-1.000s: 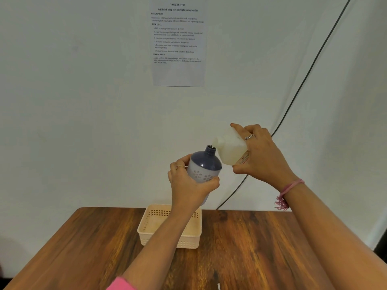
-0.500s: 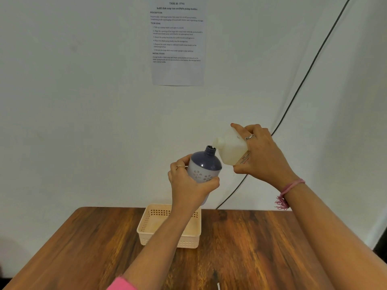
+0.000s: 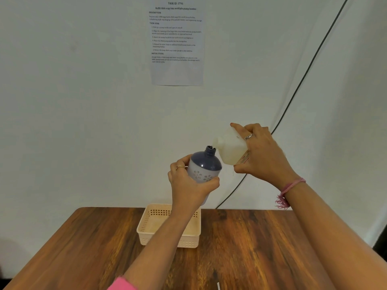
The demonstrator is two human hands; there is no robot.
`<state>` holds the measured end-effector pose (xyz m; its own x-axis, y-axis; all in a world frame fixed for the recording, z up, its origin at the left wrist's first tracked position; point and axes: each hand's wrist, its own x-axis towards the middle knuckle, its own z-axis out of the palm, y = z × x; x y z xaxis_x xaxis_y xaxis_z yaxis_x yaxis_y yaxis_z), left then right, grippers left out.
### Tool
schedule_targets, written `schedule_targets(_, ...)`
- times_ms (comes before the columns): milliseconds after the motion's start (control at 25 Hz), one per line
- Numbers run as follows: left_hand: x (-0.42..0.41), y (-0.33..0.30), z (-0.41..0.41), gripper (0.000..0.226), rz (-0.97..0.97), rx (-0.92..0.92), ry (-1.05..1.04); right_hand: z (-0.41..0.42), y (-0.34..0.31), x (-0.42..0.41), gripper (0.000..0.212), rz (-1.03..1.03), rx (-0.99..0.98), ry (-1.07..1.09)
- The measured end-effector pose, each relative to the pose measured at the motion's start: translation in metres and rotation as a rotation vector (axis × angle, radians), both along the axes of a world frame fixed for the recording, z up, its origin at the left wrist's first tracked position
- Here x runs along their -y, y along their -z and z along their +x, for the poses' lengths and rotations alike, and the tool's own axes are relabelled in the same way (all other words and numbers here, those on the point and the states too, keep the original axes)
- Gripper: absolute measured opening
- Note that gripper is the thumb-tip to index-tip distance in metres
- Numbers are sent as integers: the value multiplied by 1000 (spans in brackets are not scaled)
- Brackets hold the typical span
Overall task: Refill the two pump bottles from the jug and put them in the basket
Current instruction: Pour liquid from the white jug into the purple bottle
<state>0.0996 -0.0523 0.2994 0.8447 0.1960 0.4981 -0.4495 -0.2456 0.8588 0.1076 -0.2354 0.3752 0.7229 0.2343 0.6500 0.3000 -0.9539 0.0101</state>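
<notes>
Head view: my left hand grips the blue bottle mid-air, my right hand wraps the tilted jug, spout at the open neck. Basket on table looks empty; I judge this the first fill, capping, basketing and the second bottle left.

Uncapped blue-topped pump bottle held aloft, white jug tilted at its mouth, cream basket on table
</notes>
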Motion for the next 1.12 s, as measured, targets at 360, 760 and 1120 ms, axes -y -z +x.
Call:
schedule_targets(360, 0, -2, -4, 75, 14, 8, -14, -1, -2, -1, 104, 3, 12, -14)
schedule_targets(760, 0, -1, -4, 75, 11, 5, -12, -1, -2, -2, 106, -11, 6, -14)
schedule_targets(1120, 0, 2, -2, 76, 7, 4, -22, 1, 0, -2, 107, -17, 10, -8)
